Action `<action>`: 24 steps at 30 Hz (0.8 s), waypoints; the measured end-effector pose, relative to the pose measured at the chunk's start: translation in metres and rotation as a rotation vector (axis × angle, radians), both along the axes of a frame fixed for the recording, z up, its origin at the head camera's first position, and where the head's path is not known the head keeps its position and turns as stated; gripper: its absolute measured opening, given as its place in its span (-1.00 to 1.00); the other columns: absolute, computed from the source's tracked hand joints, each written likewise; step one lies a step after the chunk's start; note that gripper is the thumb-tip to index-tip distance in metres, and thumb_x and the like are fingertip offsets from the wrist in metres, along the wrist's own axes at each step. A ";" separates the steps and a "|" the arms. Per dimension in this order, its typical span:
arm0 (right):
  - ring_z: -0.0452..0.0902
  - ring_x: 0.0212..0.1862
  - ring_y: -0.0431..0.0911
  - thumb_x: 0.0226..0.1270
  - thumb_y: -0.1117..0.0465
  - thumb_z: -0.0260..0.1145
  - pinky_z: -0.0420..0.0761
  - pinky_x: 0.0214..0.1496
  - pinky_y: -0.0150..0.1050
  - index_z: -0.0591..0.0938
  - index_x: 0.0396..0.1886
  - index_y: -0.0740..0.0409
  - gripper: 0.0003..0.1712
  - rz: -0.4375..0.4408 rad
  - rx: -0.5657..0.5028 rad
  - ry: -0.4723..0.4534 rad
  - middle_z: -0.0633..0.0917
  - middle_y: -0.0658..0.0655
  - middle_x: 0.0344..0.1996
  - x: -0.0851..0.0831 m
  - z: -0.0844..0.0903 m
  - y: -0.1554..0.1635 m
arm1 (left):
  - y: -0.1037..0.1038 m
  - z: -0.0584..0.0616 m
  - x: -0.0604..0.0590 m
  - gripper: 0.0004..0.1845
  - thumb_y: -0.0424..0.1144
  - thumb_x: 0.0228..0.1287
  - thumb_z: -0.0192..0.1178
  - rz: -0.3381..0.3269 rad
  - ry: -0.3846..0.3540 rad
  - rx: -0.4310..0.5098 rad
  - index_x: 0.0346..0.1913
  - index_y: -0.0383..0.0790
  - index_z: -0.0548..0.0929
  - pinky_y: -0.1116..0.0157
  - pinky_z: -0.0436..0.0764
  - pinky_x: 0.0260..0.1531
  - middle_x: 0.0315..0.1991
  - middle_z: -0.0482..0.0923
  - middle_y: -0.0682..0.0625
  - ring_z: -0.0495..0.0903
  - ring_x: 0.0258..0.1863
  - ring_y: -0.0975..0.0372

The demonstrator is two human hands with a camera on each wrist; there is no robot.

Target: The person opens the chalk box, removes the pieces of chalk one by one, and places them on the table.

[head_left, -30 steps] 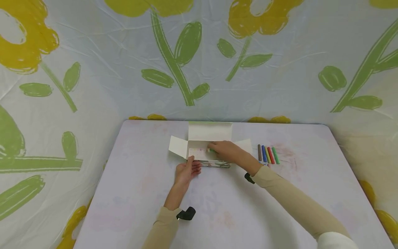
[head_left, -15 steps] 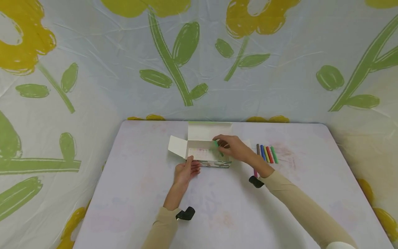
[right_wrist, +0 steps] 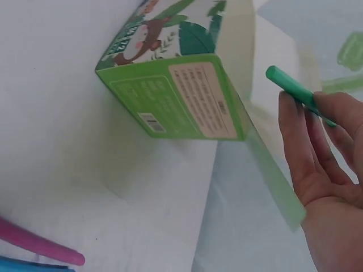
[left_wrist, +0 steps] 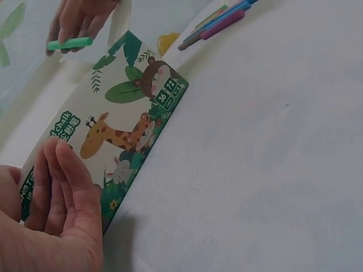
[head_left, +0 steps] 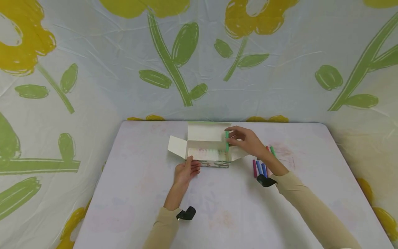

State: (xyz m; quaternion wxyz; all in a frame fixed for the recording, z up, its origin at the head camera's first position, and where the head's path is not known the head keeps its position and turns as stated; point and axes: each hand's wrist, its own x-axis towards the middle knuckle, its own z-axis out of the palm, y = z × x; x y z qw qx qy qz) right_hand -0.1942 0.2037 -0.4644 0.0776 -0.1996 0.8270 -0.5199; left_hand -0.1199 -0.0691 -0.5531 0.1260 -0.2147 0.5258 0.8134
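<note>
Lifting the slim green chalk stick (head_left: pixel 227 140) out cleanly seems a matter of drawing it straight up past the raised lid flap, keeping the pinch light so it does not snap; the right hand (head_left: pixel 247 141) pinches it between thumb and fingertips, upright, just above the right end of the open cardboard chalk box with jungle-animal print (head_left: pixel 209 155); the wrist is bent back, forearm crossing the row of coloured chalk sticks (head_left: pixel 260 167) lying on the pale table (head_left: pixel 149 193); the left hand (head_left: pixel 185 171) rests with straight, relaxed fingers against the box's front left corner, steadying it, holding nothing.
</note>
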 end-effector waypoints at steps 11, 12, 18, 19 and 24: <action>0.77 -0.06 0.00 0.49 0.25 0.34 0.70 0.05 -0.32 0.46 0.38 0.32 -0.45 -0.084 -0.110 -0.129 0.68 0.38 0.05 0.007 0.020 0.037 | 0.001 0.001 -0.001 -0.56 -0.08 0.57 0.13 -0.003 -0.019 0.012 -0.09 -0.51 0.67 0.40 0.71 -0.24 -0.32 0.72 -0.08 0.69 -0.35 0.26; 0.77 -0.07 -0.04 0.49 0.25 0.34 0.70 0.05 -0.32 0.46 0.39 0.33 -0.44 -0.091 -0.124 -0.134 0.67 0.38 0.05 0.008 0.020 0.040 | 0.001 0.001 -0.001 -0.56 -0.07 0.57 0.14 -0.003 -0.020 0.010 -0.09 -0.51 0.67 0.40 0.71 -0.24 -0.32 0.72 -0.09 0.69 -0.35 0.26; 0.77 -0.08 -0.09 0.51 0.24 0.33 0.72 0.02 -0.32 0.45 0.39 0.32 -0.45 -0.125 -0.121 -0.126 0.66 0.30 0.06 0.014 0.017 0.063 | 0.001 0.004 0.000 -0.57 -0.07 0.56 0.15 -0.007 -0.022 -0.008 -0.11 -0.48 0.67 0.40 0.71 -0.22 -0.30 0.72 -0.10 0.70 -0.32 0.24; 0.77 -0.07 -0.08 0.51 0.22 0.33 0.71 0.01 -0.32 0.45 0.40 0.30 -0.45 -0.130 -0.108 -0.122 0.65 0.29 0.07 0.016 0.016 0.067 | 0.001 0.004 0.000 -0.57 -0.07 0.55 0.15 -0.007 -0.022 -0.009 -0.11 -0.48 0.67 0.40 0.71 -0.23 -0.31 0.72 -0.10 0.69 -0.32 0.24; 0.77 -0.05 -0.03 0.54 0.15 0.31 0.70 0.02 -0.34 0.45 0.42 0.23 -0.44 -0.163 -0.063 -0.126 0.66 0.27 0.09 0.024 0.013 0.085 | 0.000 0.004 0.000 -0.59 -0.08 0.54 0.16 -0.002 -0.027 -0.009 -0.16 -0.46 0.68 0.40 0.72 -0.27 -0.33 0.73 -0.08 0.68 -0.37 0.27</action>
